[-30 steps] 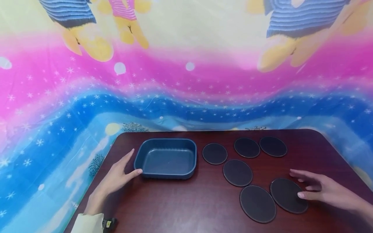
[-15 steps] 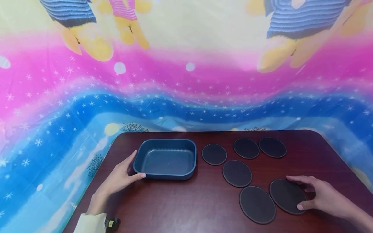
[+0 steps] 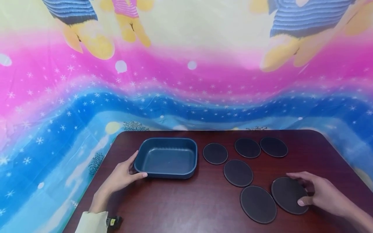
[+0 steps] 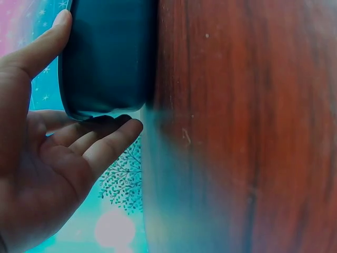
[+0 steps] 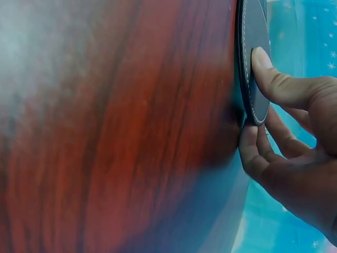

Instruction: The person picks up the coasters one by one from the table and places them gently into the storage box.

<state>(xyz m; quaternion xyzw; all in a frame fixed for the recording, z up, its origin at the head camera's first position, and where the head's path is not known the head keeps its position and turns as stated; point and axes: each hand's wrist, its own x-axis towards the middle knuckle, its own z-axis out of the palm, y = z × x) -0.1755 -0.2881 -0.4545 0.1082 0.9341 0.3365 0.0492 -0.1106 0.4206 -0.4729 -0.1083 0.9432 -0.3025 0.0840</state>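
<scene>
A dark blue rectangular plastic container (image 3: pixel 166 158) sits at the left back of the table. My left hand (image 3: pixel 120 178) holds its left end, the thumb on the front rim and the fingers along the left side (image 4: pixel 105 58). At the right front lies a round black coaster (image 3: pixel 287 194) with pale edge stitching, seen edge-on in the right wrist view. My right hand (image 3: pixel 326 194) pinches it, with the thumb on its top face and the fingers at its edge (image 5: pixel 295 132). A second coaster (image 3: pixel 258 204) lies just left of it.
More black coasters lie flat: one beside the container (image 3: pixel 215 153), one toward the middle (image 3: pixel 238 173), and two at the back right, a left one (image 3: pixel 247 148) and a right one (image 3: pixel 274 147). Behind the brown table (image 3: pixel 180 207) hangs a patterned cloth (image 3: pixel 186 81).
My left hand has come in against the container, its thumb moving onto the rim. My right hand has lowered onto the right front coaster and taken hold of its edge.
</scene>
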